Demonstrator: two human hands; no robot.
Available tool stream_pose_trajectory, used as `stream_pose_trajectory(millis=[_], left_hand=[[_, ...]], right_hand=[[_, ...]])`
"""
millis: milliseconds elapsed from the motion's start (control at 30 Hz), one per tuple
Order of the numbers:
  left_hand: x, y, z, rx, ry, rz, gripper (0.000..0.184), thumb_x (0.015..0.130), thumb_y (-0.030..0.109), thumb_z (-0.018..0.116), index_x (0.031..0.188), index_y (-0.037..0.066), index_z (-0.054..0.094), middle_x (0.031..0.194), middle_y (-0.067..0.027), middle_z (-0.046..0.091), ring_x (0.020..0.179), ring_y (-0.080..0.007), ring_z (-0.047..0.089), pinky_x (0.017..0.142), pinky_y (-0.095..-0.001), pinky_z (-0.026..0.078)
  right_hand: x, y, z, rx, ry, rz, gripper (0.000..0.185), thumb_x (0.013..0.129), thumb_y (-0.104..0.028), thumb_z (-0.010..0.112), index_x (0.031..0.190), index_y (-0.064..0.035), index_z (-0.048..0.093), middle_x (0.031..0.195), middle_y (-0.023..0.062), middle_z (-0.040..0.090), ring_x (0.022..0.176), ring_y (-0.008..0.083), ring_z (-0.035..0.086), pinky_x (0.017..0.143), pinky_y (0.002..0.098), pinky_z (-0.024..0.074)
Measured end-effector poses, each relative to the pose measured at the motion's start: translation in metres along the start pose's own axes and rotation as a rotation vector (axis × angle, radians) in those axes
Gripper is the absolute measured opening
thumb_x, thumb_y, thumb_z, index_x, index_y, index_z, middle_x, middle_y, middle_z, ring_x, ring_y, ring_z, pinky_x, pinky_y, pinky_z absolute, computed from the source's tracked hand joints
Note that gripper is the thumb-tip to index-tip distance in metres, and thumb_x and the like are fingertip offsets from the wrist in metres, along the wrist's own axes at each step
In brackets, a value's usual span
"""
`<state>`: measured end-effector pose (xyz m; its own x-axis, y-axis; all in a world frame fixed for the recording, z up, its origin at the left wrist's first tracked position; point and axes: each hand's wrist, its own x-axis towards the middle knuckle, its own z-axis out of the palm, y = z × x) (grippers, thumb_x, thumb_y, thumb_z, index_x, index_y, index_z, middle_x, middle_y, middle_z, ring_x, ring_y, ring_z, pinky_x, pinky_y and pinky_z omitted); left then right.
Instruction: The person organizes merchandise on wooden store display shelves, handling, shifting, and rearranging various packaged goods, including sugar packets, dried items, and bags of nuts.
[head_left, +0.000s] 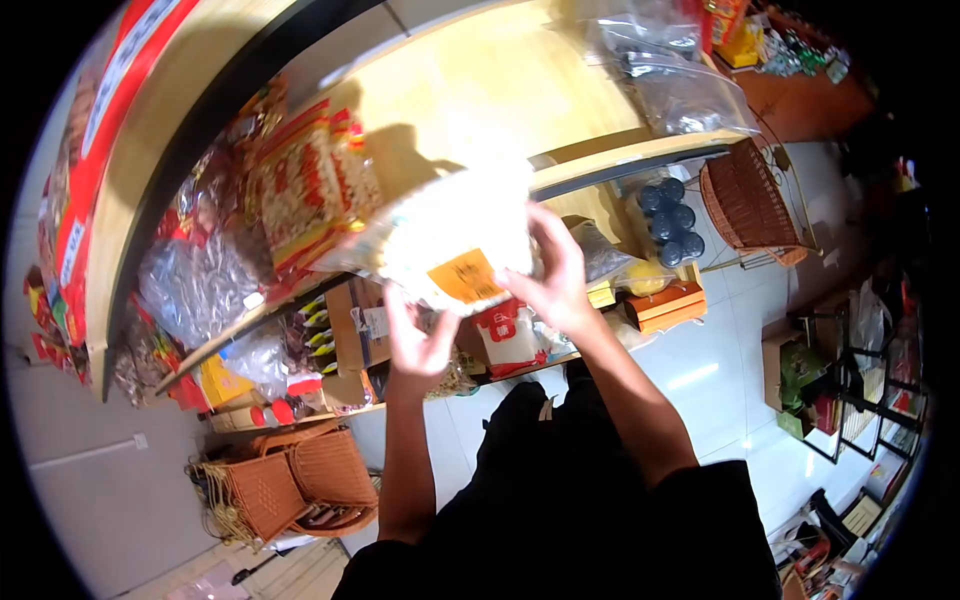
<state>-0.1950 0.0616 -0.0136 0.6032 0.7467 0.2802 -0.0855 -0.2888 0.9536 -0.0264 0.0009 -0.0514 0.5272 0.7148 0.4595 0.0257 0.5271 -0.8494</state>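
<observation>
Grip: the left hand [415, 345] is at the lower left of a pale plastic bag [440, 235], thumb and fingers apart along its bottom edge; how firmly they close there cannot be told. The right hand [558, 275] pinches the bag's right side, thumb on the front beside the orange label [467, 276], fingers round the far edge. The bag is raised before the front edge of the upper shelf [480, 75], label towards the wearer. Glare hides its contents.

Left to right: towards the left end of the upper shelf lie clear plastic wrappings [205, 285], then red-and-yellow packets [300, 195], standing just left of the bag. Below, along the front edge of the lower shelf [612, 215], are noted a cardboard box [355, 325], a white-and-red packet [508, 335] and, near the right end, an orange box [665, 307] with dark round lids [670, 220] behind it. At the upper shelf's far right corner lie clear bags [690, 95].

Assessment: the step in hand appears to be holding the bag up for handling or viewing. Any next move would call for support under its base and an even two-handed hold
</observation>
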Motion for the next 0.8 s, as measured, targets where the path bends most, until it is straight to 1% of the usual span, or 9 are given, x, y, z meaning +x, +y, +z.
stream_pose_trajectory(millis=[67,133,200,300,400,500,600,767,800], left_hand=[[-0.037,-0.019,-0.022,0.087,-0.057,-0.268,0.054,0.084,-0.003,0.062,0.130,-0.001,0.035,0.123,-0.0140,0.049,0.114,-0.0204,0.049,0.100,-0.0345,0.038],[-0.082,-0.058,-0.038,0.082,-0.047,-0.300,0.051,0.086,0.004,0.062,0.130,-0.004,0.037,0.121,-0.0144,0.050,0.112,-0.0211,0.051,0.097,-0.0343,0.040],[-0.112,-0.071,-0.050,0.133,-0.076,-0.459,0.057,0.088,0.008,0.062,0.136,-0.003,0.033,0.125,-0.0154,0.049,0.116,-0.0226,0.050,0.097,-0.0351,0.040],[-0.164,-0.105,-0.072,0.136,-0.060,-0.566,0.060,0.091,0.009,0.059,0.142,-0.001,0.029,0.131,-0.0169,0.047,0.120,-0.0235,0.048,0.098,-0.0357,0.041],[-0.199,-0.132,-0.095,0.063,-0.013,-0.674,0.059,0.092,0.009,0.058,0.142,0.002,0.029,0.133,-0.0173,0.046,0.122,-0.0237,0.048,0.097,-0.0359,0.042],[-0.222,-0.168,-0.118,0.342,-0.005,-0.614,0.054,0.092,0.010,0.055,0.141,0.005,0.033,0.134,-0.0190,0.048,0.118,-0.0296,0.052,0.094,-0.0379,0.044],[-0.225,-0.205,-0.138,0.325,0.060,-0.624,0.051,0.091,0.008,0.052,0.140,0.004,0.035,0.133,-0.0209,0.048,0.119,-0.0307,0.052,0.094,-0.0378,0.044],[-0.210,-0.224,-0.149,0.308,0.250,-0.651,0.054,0.088,0.008,0.053,0.139,0.002,0.036,0.135,-0.0241,0.046,0.122,-0.0343,0.051,0.099,-0.0392,0.042],[-0.209,-0.226,-0.152,0.299,0.273,-0.643,0.054,0.088,0.008,0.053,0.139,0.002,0.036,0.135,-0.0241,0.046,0.122,-0.0343,0.051,0.099,-0.0392,0.042]], right_hand=[[-0.045,0.012,0.006,0.060,-0.016,0.189,0.067,0.074,-0.008,0.077,0.130,0.0021,0.043,0.117,0.0116,0.055,0.110,0.0202,0.053,0.099,0.0358,0.0406],[-0.092,0.033,0.014,-0.110,-0.009,0.381,0.064,0.077,-0.010,0.076,0.131,-0.0014,0.044,0.111,0.0085,0.058,0.100,0.0171,0.055,0.091,0.0337,0.0442],[-0.134,0.046,0.029,-0.158,-0.036,0.514,0.059,0.082,-0.015,0.072,0.131,-0.0008,0.042,0.117,0.0110,0.057,0.110,0.0191,0.054,0.095,0.0346,0.0437],[-0.185,0.073,0.055,-0.238,0.032,0.883,0.056,0.083,-0.024,0.073,0.126,0.0011,0.048,0.096,0.0090,0.062,0.082,0.0144,0.058,0.073,0.0271,0.0481],[-0.211,0.103,0.069,-0.309,-0.132,0.985,0.058,0.085,-0.030,0.070,0.124,0.0063,0.048,0.098,0.0158,0.065,0.087,0.0194,0.062,0.078,0.0321,0.0492],[-0.229,0.131,0.093,-0.406,-0.196,0.970,0.056,0.086,-0.028,0.066,0.124,0.0082,0.047,0.101,0.0192,0.064,0.091,0.0244,0.062,0.082,0.0340,0.0485],[-0.221,0.137,0.121,-0.407,-0.287,0.961,0.055,0.085,-0.023,0.063,0.126,0.0098,0.045,0.105,0.0219,0.063,0.097,0.0275,0.062,0.085,0.0352,0.0477],[-0.248,0.204,0.131,-0.450,-0.448,0.794,0.090,0.078,-0.020,0.065,0.147,0.0022,0.011,0.135,0.0318,0.039,0.124,0.0398,0.045,0.104,0.0401,0.0369],[-0.241,0.201,0.137,-0.459,-0.470,0.782,0.090,0.078,-0.020,0.065,0.147,0.0022,0.011,0.135,0.0318,0.039,0.124,0.0398,0.045,0.104,0.0401,0.0369]])
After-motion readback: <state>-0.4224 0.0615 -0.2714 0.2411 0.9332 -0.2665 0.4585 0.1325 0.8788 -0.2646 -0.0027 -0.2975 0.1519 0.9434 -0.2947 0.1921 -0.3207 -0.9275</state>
